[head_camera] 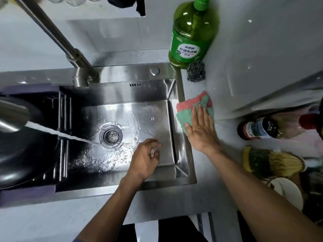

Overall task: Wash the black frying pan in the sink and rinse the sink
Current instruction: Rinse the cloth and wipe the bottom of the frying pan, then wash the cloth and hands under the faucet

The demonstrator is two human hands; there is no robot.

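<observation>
**A:** Your left hand [145, 158] and right hand [201, 131] are both bare, and water glistens on the left one's fingers [153, 151].

**B:** Your forearms are uncovered too. The left forearm [108, 210] is bare almost down to the bottom edge of the view, and your right forearm [253, 186] is bare as far as the picture reaches.

**A:** At the very bottom, on your left arm, there's a sliver of blue-purple cloth [75, 240]. It could be your sleeve's hem, but too little shows to say.

**B:** Between your arms, low in the middle, you're wearing a black garment [176, 231]. It's plain and dark, and I can't make out its cut.
</observation>
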